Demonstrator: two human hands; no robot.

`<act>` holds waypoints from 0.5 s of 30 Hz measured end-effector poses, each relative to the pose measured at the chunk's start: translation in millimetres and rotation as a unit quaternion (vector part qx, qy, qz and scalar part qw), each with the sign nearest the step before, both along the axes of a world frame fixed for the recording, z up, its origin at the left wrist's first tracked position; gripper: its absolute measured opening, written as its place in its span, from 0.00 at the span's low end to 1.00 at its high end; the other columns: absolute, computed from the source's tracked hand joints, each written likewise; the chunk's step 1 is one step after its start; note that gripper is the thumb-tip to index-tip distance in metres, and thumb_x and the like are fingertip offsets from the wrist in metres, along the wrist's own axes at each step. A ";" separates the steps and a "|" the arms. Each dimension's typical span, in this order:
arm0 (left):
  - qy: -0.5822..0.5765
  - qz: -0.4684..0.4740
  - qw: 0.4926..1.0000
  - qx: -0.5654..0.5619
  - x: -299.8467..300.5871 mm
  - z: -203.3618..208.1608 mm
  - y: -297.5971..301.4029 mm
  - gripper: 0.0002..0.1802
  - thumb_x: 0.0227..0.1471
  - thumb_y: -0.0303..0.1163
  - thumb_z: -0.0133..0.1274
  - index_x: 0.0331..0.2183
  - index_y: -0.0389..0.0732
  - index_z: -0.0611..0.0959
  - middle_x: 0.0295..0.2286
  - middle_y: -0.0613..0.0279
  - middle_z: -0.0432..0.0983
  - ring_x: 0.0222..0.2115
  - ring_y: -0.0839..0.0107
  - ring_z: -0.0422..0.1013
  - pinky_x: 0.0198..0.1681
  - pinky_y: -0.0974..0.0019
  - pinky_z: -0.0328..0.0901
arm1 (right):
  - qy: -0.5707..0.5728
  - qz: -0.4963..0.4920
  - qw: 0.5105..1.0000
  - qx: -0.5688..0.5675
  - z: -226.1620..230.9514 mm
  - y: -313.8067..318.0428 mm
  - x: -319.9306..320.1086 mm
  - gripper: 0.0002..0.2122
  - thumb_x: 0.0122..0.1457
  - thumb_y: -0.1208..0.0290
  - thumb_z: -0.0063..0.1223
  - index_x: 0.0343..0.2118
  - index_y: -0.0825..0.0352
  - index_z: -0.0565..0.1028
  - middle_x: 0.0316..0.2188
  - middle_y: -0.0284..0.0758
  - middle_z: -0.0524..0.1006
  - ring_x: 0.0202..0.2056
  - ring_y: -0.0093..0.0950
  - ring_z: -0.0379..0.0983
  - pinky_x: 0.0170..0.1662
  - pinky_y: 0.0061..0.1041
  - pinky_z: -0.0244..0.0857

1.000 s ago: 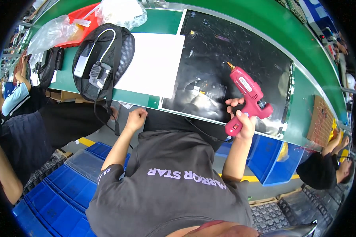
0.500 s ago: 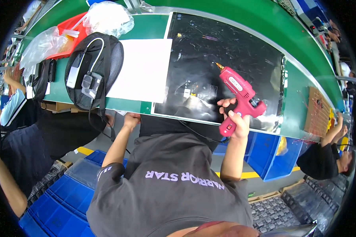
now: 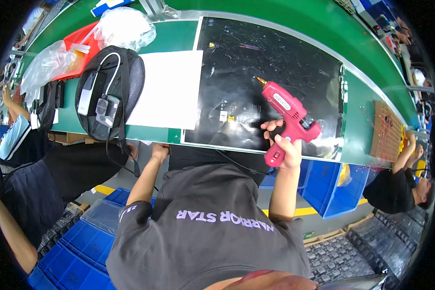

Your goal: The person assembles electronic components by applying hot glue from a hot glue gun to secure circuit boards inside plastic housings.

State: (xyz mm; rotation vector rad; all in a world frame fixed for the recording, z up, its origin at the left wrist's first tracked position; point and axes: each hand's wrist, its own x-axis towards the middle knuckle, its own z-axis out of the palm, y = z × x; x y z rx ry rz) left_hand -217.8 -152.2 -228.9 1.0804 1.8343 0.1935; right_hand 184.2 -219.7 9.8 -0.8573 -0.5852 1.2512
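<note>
My right hand (image 3: pixel 286 145) grips the handle of a pink glue gun (image 3: pixel 289 110). Its brass nozzle points up and left over a large black panel (image 3: pixel 275 63) lying on the green conveyor table (image 3: pixel 357 96). A thin black cord (image 3: pixel 237 163) runs from the gun across my dark shirt. My left hand (image 3: pixel 159 152) is curled into a fist against the table's front edge, just below a white sheet (image 3: pixel 171 89) that lies left of the panel. It holds nothing that I can see.
A black mesh bag (image 3: pixel 130 72) with grey devices and a white cable lies left of the sheet. A red tray (image 3: pixel 77 60) and clear plastic bags (image 3: pixel 125 26) sit beyond it. A brown perforated board (image 3: pixel 384 130) is at the right. Blue bins (image 3: pixel 333 188) stand under the table. Other people work at both sides.
My right hand has brought the glue gun up and over the black panel's near part. My left fist has risen to the table's front edge.
</note>
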 end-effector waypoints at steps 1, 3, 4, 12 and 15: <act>0.014 -0.005 1.000 -0.005 -1.2 -0.7 -0.4 0.10 0.37 0.16 0.47 0.24 0.37 0.81 0.23 0.62 0.77 0.25 0.73 0.71 0.29 0.68 0.65 | 0.001 -0.001 1.000 0.001 -1.1 0.0 0.7 0.16 0.48 0.80 0.53 0.42 0.68 0.68 0.35 0.40 0.74 0.44 0.40 0.70 0.42 0.32 0.64; 0.020 -0.009 1.000 -0.008 -4.3 -8.3 -3.4 0.10 0.37 0.16 0.46 0.23 0.37 0.81 0.21 0.63 0.76 0.24 0.74 0.71 0.27 0.68 0.64 | 0.001 0.000 1.000 0.000 1.9 -0.1 -0.6 0.16 0.48 0.80 0.53 0.42 0.68 0.68 0.35 0.40 0.74 0.44 0.39 0.70 0.42 0.32 0.64; 0.002 -0.010 1.000 0.023 -7.6 -16.5 -6.8 0.10 0.37 0.16 0.45 0.21 0.37 0.80 0.20 0.64 0.75 0.22 0.74 0.70 0.25 0.68 0.63 | -0.002 0.000 1.000 0.001 3.7 -0.2 -1.3 0.16 0.48 0.80 0.53 0.42 0.68 0.68 0.35 0.40 0.74 0.44 0.39 0.70 0.42 0.32 0.64; -0.019 0.000 0.999 0.043 -2.6 -4.0 -4.9 0.11 0.40 0.17 0.43 0.15 0.40 0.76 0.13 0.66 0.68 0.16 0.76 0.64 0.19 0.69 0.58 | 0.004 0.000 1.000 -0.008 -0.9 0.3 2.3 0.16 0.48 0.81 0.52 0.42 0.69 0.68 0.35 0.41 0.74 0.44 0.39 0.71 0.42 0.31 0.64; -0.025 0.012 0.999 0.025 -5.3 -16.5 -2.5 0.10 0.41 0.17 0.43 0.20 0.41 0.78 0.18 0.66 0.72 0.18 0.77 0.65 0.20 0.70 0.57 | 0.011 -0.003 1.000 -0.006 1.0 1.2 1.1 0.15 0.48 0.81 0.52 0.41 0.69 0.68 0.35 0.41 0.74 0.44 0.39 0.71 0.42 0.31 0.65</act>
